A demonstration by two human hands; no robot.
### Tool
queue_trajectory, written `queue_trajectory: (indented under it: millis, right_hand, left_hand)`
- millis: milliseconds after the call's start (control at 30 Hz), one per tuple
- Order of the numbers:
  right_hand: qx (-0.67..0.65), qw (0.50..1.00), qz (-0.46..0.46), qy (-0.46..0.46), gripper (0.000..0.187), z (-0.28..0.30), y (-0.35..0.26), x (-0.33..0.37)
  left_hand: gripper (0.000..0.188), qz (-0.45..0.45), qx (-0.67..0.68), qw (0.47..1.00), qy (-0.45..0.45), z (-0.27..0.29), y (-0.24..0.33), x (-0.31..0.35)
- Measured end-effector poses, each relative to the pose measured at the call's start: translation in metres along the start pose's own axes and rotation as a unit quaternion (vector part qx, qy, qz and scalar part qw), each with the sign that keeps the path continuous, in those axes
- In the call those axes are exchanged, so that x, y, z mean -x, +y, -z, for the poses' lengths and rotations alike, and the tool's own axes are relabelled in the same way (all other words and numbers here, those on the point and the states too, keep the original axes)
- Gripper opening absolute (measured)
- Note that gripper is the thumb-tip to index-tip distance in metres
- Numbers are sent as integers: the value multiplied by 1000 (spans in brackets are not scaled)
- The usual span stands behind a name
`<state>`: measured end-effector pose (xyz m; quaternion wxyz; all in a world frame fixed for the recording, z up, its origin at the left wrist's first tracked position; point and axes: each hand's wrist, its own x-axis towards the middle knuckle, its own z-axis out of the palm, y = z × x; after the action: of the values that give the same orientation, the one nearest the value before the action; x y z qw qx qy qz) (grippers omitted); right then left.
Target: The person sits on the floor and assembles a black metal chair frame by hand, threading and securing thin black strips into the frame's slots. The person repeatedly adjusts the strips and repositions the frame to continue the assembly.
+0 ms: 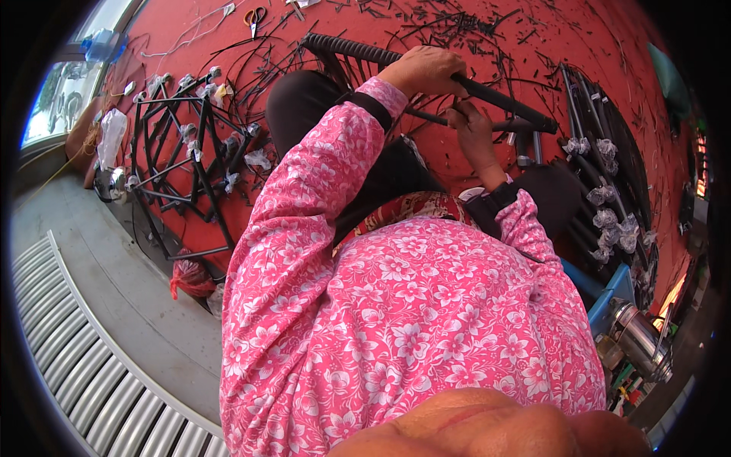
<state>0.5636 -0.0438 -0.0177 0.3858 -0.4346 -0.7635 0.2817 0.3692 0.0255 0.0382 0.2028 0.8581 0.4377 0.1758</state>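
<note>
Across my lap lies a black metal tube frame (509, 102), its top rail running from upper left to lower right. The far left stretch of that rail is wound in ribbed black strip (352, 50), and more strands stretch down from it. My left hand (426, 72) is closed around the rail just past the wound part. Below the rail, my right hand (474, 135) has its fingers pinched together close to the tube. Whatever they hold, likely thin, is too small to make out. Pink flowered sleeves with dark cuffs cover both arms.
Several black tube frames with plastic-wrapped ends stand at left (194, 171); more are stacked at right (601, 179). Black scraps (464, 23) and long strips litter the red floor. Scissors (254, 17) lie far left. A blue bin (611, 293) and steel flask (641, 339) sit lower right.
</note>
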Motion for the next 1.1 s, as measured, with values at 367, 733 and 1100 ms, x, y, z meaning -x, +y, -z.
queue_trajectory:
  millis: [367,733,1100]
  right_hand:
    - [-438,842,-303,-87,23,96,-70,-55]
    - [-510,686,-515,-62,20,36,55,-152]
    - [-517,669,-529,-72,19,32,60,-150]
  left_hand:
    - [37,-29,12,999,-7,4,-2,7]
    - [40,-39,13,989,145,-4,7,21]
    - [35,-84,24,987,138,-8,16,25]
